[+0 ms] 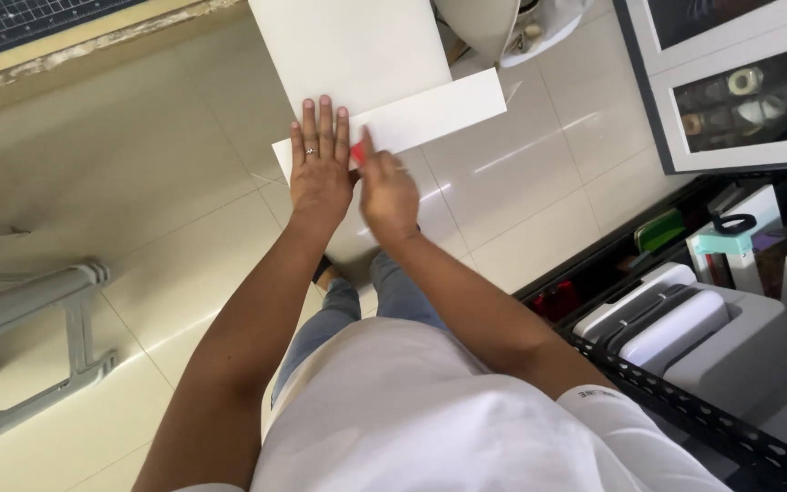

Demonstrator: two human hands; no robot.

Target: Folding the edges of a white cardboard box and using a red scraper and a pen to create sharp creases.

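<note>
The dark rack (685, 401) at the right carries grey and white machines (685, 328); the cabinet (740, 100) above holds tape rolls (744, 82). White paper sheets (412, 114) hang over the tiled floor (138, 182). The left hand (319, 169) lies flat on them, fingers spread. The right hand (386, 193) pinches a small red thing (357, 155) at the paper.

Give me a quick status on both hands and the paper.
Left hand flat on white sheet. Right hand pinching small red object at the sheet's edge. Nothing on the sheet besides the hands.
</note>
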